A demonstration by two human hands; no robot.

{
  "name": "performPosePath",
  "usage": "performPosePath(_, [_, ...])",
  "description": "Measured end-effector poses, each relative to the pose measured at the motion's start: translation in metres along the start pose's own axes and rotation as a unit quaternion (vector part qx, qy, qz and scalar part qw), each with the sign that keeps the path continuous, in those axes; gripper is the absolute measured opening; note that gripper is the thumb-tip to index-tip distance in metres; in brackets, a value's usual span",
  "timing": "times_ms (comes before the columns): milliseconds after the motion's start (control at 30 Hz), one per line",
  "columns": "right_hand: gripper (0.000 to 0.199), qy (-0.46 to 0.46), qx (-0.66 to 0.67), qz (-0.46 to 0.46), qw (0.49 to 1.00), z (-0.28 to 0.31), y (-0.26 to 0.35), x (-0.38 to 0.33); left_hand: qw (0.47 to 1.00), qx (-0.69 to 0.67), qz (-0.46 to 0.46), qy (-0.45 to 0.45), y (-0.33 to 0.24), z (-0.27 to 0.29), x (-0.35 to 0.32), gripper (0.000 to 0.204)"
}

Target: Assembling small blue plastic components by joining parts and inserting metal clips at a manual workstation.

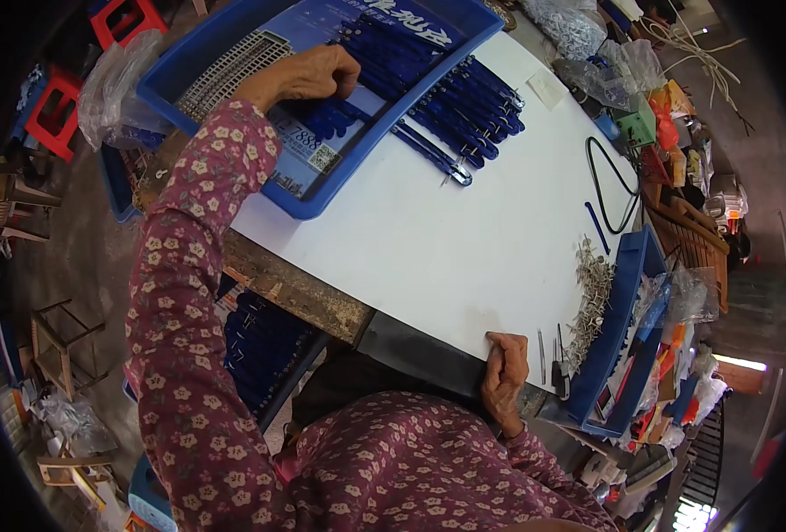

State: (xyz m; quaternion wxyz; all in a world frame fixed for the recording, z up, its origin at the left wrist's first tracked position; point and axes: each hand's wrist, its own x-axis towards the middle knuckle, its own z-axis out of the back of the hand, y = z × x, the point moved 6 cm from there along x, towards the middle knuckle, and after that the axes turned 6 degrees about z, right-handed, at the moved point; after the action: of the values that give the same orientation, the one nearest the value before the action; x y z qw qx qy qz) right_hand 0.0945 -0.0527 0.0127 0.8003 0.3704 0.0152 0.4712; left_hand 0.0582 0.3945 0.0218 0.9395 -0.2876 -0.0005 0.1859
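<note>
My left hand (318, 73) reaches over a blue tray (302, 206) at the far left of the table. Its fingers are curled closed and point down beside dark blue strips (326, 117) lying in the tray; whatever they hold is hidden. More blue strips with metal ends (468, 111) lie in rows on the white tabletop (428, 257), just right of the tray. One pair of strips (433, 152) lies a little apart, nearer me. My right hand (504, 377) rests at the table's near edge, its fingers curled in with nothing visible in them.
A pile of small metal pieces (592, 297) lies at the right, beside a long blue bin (619, 332). Thin tools (561, 368) lie near my right hand. A black loop (613, 186) is farther back. Red stools (54, 111) and plastic bags (122, 93) stand left of the table.
</note>
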Motion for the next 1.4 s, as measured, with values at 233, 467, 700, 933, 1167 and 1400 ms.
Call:
performPosePath(233, [0.03,-0.015,-0.005,0.013,1.0,0.001,-0.002,0.0,0.994,0.012,0.003,-0.107,-0.02,0.001,-0.002,0.025])
performPosePath(467, [0.031,-0.015,-0.009,0.015,1.0,0.001,-0.002,-0.001,0.985,0.103,-0.047,-0.128,-0.018,-0.012,0.006,0.026])
performPosePath(700, [0.023,-0.004,-0.008,-0.003,1.0,0.001,-0.002,-0.001,0.97,0.178,-0.051,-0.159,-0.027,-0.005,0.001,0.023])
performPosePath(933, [0.022,-0.003,-0.01,-0.005,1.0,0.001,0.001,0.0,0.978,0.123,-0.058,-0.16,-0.022,-0.01,0.002,0.02])
performPosePath(1167, [0.021,0.001,-0.009,-0.006,1.0,0.0,0.0,0.0,0.992,0.102,-0.012,-0.076,-0.021,-0.002,0.002,0.013])
performPosePath(1400, [0.022,0.001,-0.006,-0.01,1.0,0.001,0.001,0.0,0.992,0.086,0.03,-0.082,-0.024,0.004,0.001,0.014])
